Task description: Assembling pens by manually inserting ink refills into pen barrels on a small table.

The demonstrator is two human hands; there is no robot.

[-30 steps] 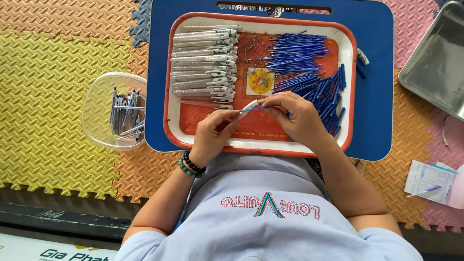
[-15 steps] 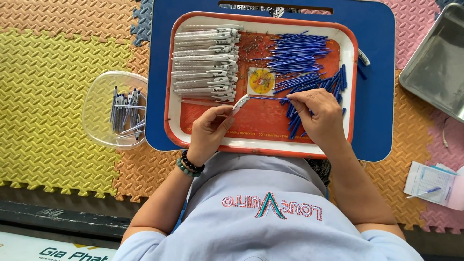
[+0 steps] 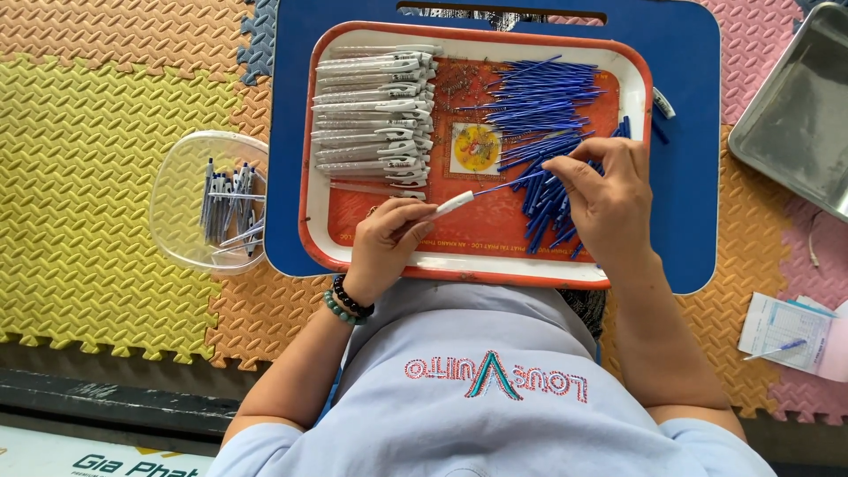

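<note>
— Looking at the thin blue plastic ink refill (image 3: 505,185), what might slip?
— It could miss the mouth of the white plastic pen barrel (image 3: 449,206) and bend, since only its tip meets the barrel.
— Who holds what?
— The left hand (image 3: 389,238) has its fingers (image 3: 408,231) closed narrowly around the barrel; the right hand (image 3: 608,201) seems to pinch the refill's far end between thumb and forefinger, though blue refills beneath blur that.
</note>
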